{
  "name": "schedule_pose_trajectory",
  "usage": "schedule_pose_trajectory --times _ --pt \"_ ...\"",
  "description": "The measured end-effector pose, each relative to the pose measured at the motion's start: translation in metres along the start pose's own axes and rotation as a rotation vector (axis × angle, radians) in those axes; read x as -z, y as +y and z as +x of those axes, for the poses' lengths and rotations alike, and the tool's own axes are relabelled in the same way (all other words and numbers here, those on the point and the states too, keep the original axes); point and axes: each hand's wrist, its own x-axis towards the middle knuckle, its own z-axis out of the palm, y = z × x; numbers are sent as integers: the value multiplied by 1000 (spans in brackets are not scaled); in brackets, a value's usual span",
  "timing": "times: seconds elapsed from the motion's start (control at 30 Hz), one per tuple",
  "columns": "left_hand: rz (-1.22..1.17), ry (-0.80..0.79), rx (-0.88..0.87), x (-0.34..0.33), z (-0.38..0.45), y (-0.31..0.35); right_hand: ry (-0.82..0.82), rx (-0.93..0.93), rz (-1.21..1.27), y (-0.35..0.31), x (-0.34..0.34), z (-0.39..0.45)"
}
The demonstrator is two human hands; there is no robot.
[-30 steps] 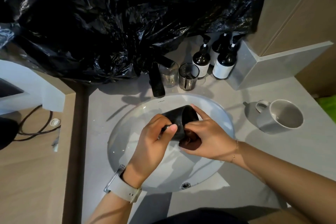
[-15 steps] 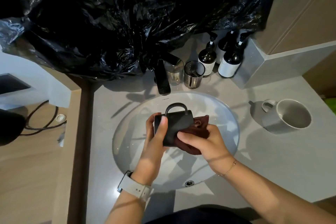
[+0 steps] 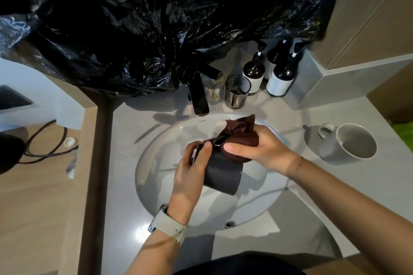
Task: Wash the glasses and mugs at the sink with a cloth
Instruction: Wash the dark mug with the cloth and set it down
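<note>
A: What's around the sink [image 3: 156, 185], from the head camera?

B: I see a black plastic sheet [image 3: 134, 18] hanging at twelve o'clock, covering the tap [image 3: 199, 96] base. Two glasses [image 3: 237, 91] and pump bottles [image 3: 280, 76] stand at one o'clock; a white mug [image 3: 348, 144] sits at three.

A: And the hands?

B: Over the basin, my left hand [image 3: 190, 174] grips the black mug [image 3: 223, 174], thumb across its side. My right hand [image 3: 259, 147] clutches the brown cloth [image 3: 241, 134], bunched against the mug's far end.

Black mug [image 3: 220, 174] tilted over sink [image 3: 156, 158], brown cloth [image 3: 240, 138] bunched at its top
</note>
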Motion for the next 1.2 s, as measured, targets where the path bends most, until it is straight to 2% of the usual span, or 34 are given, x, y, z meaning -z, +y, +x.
schedule_pose_trajectory --times 0.17,0.23,0.43,0.6,0.8,0.9,1.07,1.2 --pt "401 35 -171 -2 -4 -9 -283 -172 -290 -3 16 14" --pt "439 18 -167 -4 -5 -10 -287 -180 -259 1 14 15" --pt "235 -96 21 1 3 -7 -29 -160 101 22 -4 3" --pt "20 -73 148 -4 8 -7 198 -162 332 29 -17 -2" --pt "-50 -115 147 -10 4 -6 473 -138 535 31 -22 -18" --pt "-225 -86 226 -12 -1 1 547 -151 619 30 -25 -26" --pt "-280 26 202 -22 -5 0 621 -132 521 19 -46 -44" --pt "-198 95 67 -23 -5 -7 578 -24 284 14 -36 -44"
